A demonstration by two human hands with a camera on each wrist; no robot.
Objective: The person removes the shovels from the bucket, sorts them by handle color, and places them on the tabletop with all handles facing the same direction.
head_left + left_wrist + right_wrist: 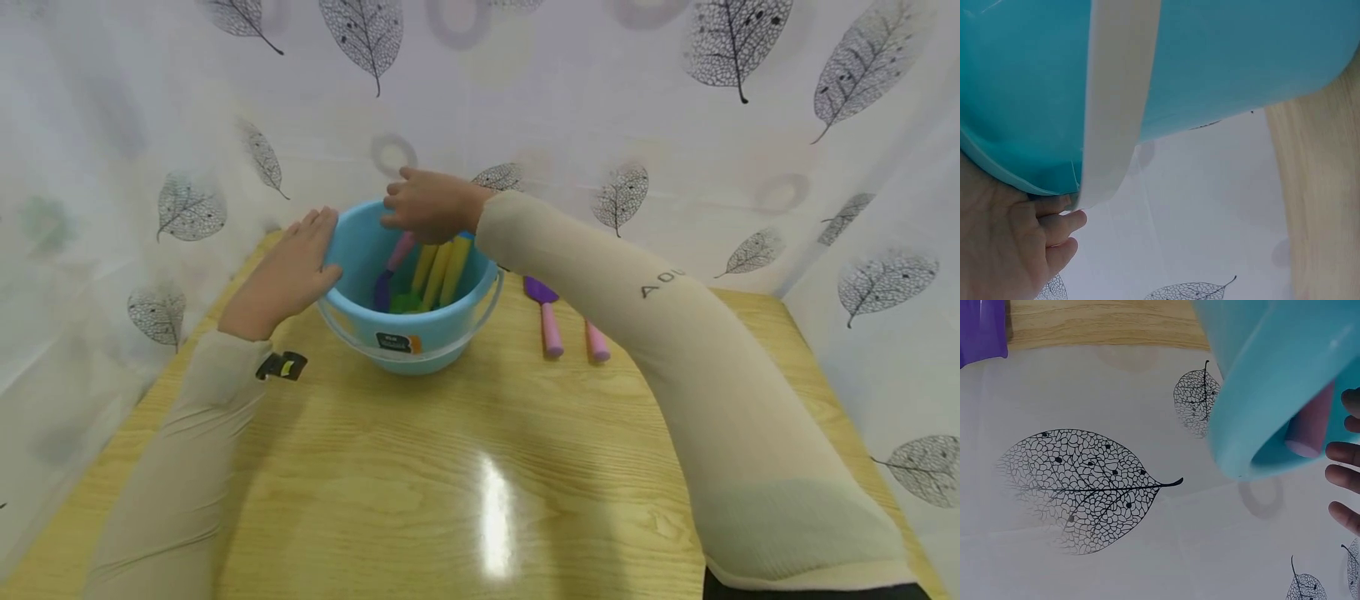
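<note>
A light blue bucket [356, 258] with a white handle [487, 312] stands on the table. My left hand [281, 275] rests against its left rim, fingers mostly straight; in the left wrist view, fingertips touch the rim beside the handle. Over the far side of the opening hovers my right hand [435, 204], its fingers [1342, 478] spread and apart from a pink handle [1310, 428] inside. That pink handle has a purple end [382, 292]. Several yellow handles [453, 271] and a green piece [407, 302] also lie in the bucket; their lower parts are hidden.
On the wooden table [360, 467], right of the bucket, lie a purple toy shovel [540, 290] with a pink handle and another pink handle [597, 343], partly hidden by my right sleeve [675, 325]. A leaf-patterned curtain [555, 108] encloses the table's back and sides.
</note>
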